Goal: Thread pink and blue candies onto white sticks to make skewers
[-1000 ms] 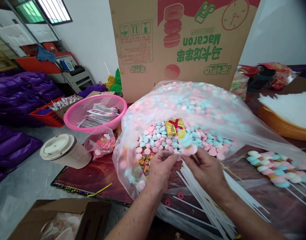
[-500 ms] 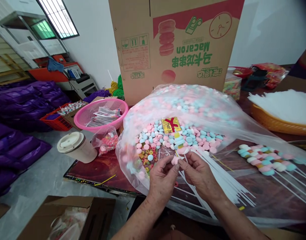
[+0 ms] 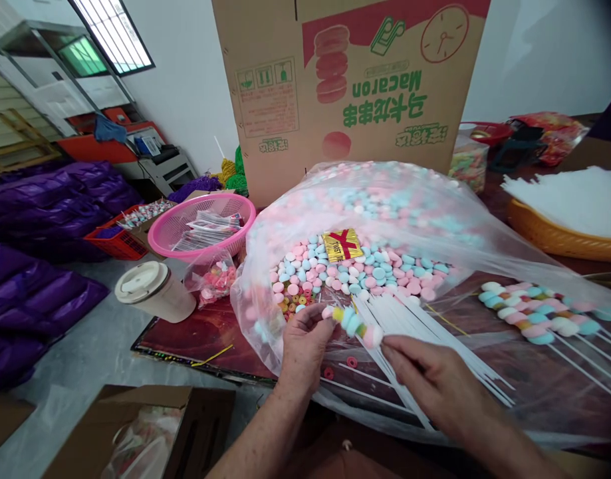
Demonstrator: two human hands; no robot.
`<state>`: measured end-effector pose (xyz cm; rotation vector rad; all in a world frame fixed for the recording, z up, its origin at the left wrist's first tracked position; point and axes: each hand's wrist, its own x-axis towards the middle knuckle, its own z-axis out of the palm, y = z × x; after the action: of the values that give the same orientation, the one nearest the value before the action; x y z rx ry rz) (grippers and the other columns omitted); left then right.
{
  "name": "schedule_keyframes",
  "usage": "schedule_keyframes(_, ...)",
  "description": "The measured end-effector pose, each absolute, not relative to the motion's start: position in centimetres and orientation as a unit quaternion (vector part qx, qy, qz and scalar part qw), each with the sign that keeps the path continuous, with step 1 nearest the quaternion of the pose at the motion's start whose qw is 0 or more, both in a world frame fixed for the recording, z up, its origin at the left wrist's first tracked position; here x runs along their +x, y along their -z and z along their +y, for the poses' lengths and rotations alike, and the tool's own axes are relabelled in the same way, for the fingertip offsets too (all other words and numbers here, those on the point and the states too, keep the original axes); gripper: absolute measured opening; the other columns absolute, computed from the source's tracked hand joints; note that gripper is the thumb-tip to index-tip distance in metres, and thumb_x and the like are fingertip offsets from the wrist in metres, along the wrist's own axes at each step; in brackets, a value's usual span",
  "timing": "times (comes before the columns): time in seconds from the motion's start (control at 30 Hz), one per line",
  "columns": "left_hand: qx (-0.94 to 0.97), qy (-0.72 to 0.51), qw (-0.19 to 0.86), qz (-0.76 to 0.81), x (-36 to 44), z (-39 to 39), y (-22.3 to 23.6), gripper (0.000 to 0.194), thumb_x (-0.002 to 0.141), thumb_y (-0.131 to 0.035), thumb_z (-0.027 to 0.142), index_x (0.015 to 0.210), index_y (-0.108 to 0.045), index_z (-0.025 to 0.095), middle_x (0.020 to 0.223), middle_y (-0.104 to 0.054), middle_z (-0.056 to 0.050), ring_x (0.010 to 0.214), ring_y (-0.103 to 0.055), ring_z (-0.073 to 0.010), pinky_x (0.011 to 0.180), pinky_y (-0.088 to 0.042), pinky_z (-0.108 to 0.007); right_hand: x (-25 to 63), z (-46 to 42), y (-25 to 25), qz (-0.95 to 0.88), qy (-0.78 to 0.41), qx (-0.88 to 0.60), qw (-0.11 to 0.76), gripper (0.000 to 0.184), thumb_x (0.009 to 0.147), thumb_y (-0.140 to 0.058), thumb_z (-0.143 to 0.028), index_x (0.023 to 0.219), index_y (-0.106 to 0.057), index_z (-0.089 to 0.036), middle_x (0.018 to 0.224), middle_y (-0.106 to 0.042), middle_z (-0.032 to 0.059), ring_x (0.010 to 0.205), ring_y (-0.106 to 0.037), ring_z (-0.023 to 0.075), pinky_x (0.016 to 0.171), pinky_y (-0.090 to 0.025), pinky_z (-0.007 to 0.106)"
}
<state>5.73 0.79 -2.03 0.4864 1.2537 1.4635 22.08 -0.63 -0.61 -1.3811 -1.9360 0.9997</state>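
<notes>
A candy skewer (image 3: pixel 352 322) of pink, yellow, blue and white pieces is held slantwise between my hands. At its left tip, my left hand (image 3: pixel 305 346) pinches a pink marshmallow (image 3: pixel 328 312) between thumb and fingers. My right hand (image 3: pixel 427 369) closes on the other end, just past the white piece; the stick there is hidden by the fingers. Behind them, loose pink, blue and white marshmallows (image 3: pixel 379 273) and gummy rings (image 3: pixel 292 303) spill from a clear plastic bag (image 3: pixel 425 213). White sticks (image 3: pixel 435 339) lie fanned below the skewer.
Finished-looking candy skewers (image 3: pixel 534 309) lie at the right on the plastic. A lidded cup (image 3: pixel 155 293) and a pink basket (image 3: pixel 158 233) stand at the left. An upright cardboard box (image 3: pixel 270 60) backs the table; a yellow basket (image 3: pixel 559 229) of white sticks sits far right.
The skewer has swung from upright to slanted, lying across between the hands. My right hand has moved right to its lower end, while my left hand has shifted slightly left.
</notes>
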Motion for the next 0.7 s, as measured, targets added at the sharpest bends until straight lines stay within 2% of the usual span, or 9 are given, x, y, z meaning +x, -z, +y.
schedule_keyframes(0.13,0.207,-0.626,0.524,0.539,5.8,1.1,1.9,0.028,0.053,-0.069,0.015,0.080,-0.063,0.013,0.069,-0.066,0.000,0.061,-0.058,-0.0100,0.055,-0.045,-0.019,22.5,-2.4,1.3,-0.781,-0.226,-0.533,0.234,0.030,0.088,-0.034,-0.032,0.075,-0.059,-0.021,0.066,-0.063,0.0014,0.058,-0.055,0.0142,0.054,-0.036,0.024)
schedule_keyframes(0.37,0.260,-0.623,0.488,0.554,6.1,0.9,2.1,0.020,0.055,-0.067,0.017,0.075,-0.064,0.014,0.072,-0.067,-0.001,0.067,-0.060,-0.0122,0.064,-0.047,-0.023,22.0,-2.5,2.1,-0.816,-0.056,-0.547,0.181,0.026,0.083,-0.035,-0.022,0.072,-0.059,-0.024,0.057,-0.063,-0.0001,0.046,-0.057,0.0163,0.044,-0.028,0.027)
schedule_keyframes(0.53,0.304,-0.615,0.473,0.553,6.0,0.6,2.7,0.021,0.057,-0.066,0.019,0.078,-0.065,0.015,0.071,-0.068,-0.002,0.065,-0.060,-0.0131,0.062,-0.048,-0.024,21.5,-2.7,1.5,-0.811,-0.021,-0.557,0.177,0.023,0.081,-0.037,-0.019,0.073,-0.058,-0.024,0.055,-0.063,-0.0008,0.045,-0.058,0.0158,0.043,-0.026,0.026)
schedule_keyframes(0.7,0.391,-0.609,0.356,0.591,6.2,0.5,3.9,0.025,0.061,-0.063,0.019,0.086,-0.069,0.020,0.077,-0.069,-0.002,0.070,-0.060,-0.0175,0.071,-0.049,-0.031,22.3,-3.5,3.7,-0.815,-0.066,-0.548,0.176,0.020,0.083,-0.040,-0.020,0.078,-0.059,-0.025,0.057,-0.061,0.0002,0.046,-0.057,0.0149,0.042,-0.028,0.026)
